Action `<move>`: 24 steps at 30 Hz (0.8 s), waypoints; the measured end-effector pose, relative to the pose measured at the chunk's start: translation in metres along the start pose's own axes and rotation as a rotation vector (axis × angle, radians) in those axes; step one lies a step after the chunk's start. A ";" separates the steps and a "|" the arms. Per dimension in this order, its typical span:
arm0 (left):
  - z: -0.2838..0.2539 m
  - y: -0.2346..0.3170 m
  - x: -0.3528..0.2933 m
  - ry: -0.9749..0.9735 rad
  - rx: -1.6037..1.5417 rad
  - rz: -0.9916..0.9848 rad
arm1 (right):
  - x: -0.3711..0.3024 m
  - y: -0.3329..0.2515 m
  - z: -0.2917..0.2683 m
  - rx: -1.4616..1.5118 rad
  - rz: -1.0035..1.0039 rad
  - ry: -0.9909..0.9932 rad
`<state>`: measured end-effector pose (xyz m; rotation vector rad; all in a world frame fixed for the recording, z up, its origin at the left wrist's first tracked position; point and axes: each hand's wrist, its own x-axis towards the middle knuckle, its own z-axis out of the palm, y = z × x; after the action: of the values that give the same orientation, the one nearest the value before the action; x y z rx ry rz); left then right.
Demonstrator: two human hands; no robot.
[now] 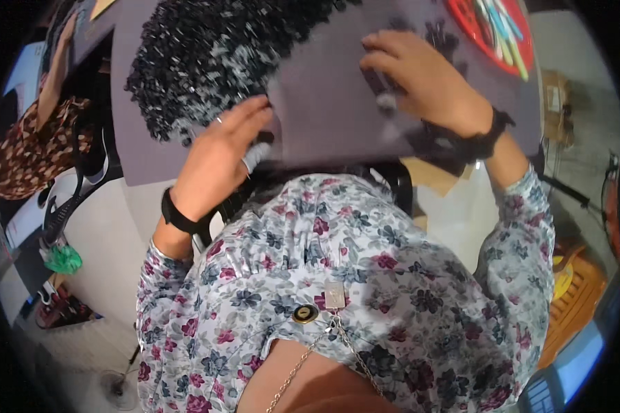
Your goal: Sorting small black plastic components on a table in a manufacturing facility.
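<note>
At the far left, a co-worker's brown patterned sleeve [38, 148] shows beside the bench, with a green bag [63, 259] nearer, low on the left. The grey bench [317, 127] spans the far middle of the scene, and a broad heap of small black pieces [207, 62] covers its left and far-left part, shiny and pale in patches.

The left hand [213, 162] is at the near right edge of this heap, with a dark band [179, 213] on its wrist. Its fingers [248, 117] lie close together, pointing far and right, their tips beside the outermost pieces; the thumb, pale-covered at its end, stands apart from them at a moderate gap, with nothing visible between.

Farther right, the right hand [441, 86] is over the bench, a black wristband [486, 141] behind it. Its fingers [393, 55] reach left, slightly bent, with the thumb nearer and set apart. The space between is dark and blurred, so I cannot tell whether they hold a piece.

Just beyond this hand are some dark pieces [439, 34]. At the far right, a red tray [470, 31] holds coloured sticks [506, 34]. An orange stool [577, 296] stands near right.
</note>
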<state>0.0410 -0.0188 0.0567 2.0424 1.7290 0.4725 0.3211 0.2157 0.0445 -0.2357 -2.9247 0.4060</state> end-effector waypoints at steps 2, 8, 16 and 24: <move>-0.009 -0.010 0.007 -0.031 -0.012 -0.023 | 0.000 -0.002 0.017 -0.014 0.084 -0.010; -0.009 -0.032 0.020 -0.070 -0.141 -0.033 | -0.019 -0.008 -0.015 0.072 0.191 0.166; 0.005 -0.038 0.027 -0.057 -0.093 0.014 | -0.025 0.009 0.001 -0.112 0.269 0.234; 0.009 -0.031 0.031 -0.024 -0.158 0.022 | 0.017 0.063 0.033 -0.177 0.137 -0.029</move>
<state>0.0248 0.0149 0.0322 1.9496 1.6035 0.5697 0.3061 0.2699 -0.0017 -0.4598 -2.9841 0.1695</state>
